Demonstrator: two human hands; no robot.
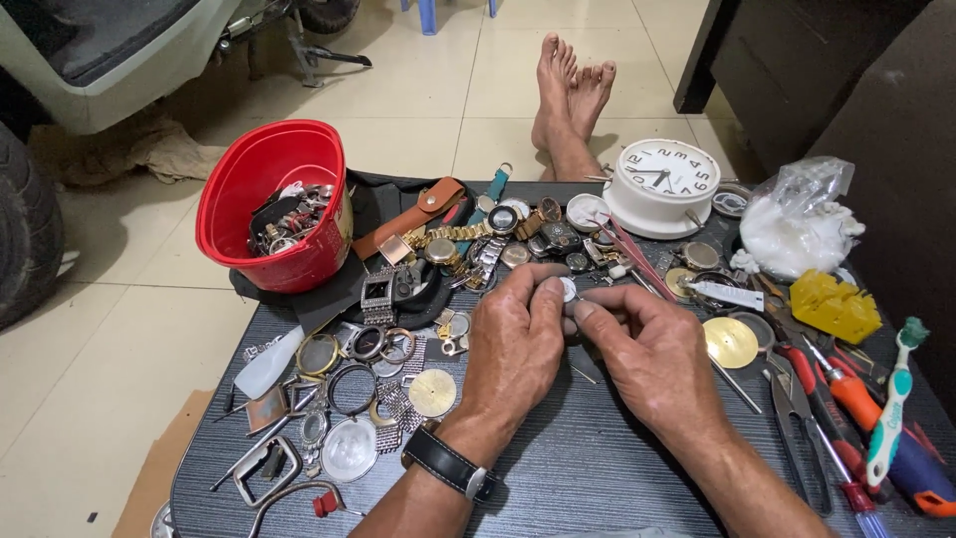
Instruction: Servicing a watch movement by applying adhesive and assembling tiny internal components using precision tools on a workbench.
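My left hand [513, 344] and my right hand [652, 349] meet over the middle of a dark work table [588, 468]. Between the fingertips of both hands sits a small round silvery watch part [568, 289]. My left thumb and forefinger pinch it, and my right fingertips touch it from the right. A black wristwatch [450, 466] is on my left wrist. Just beyond the hands lies a heap of wristwatches and straps [468, 239].
A red bucket [274, 204] of watch parts lies tipped at back left. A white alarm clock [664, 184] stands at back right by a plastic bag [797, 224]. Bezels and dials [358, 384] lie left; screwdrivers, pliers [797, 418], a toothbrush [891, 413] right. Bare feet [570, 105] rest on the floor.
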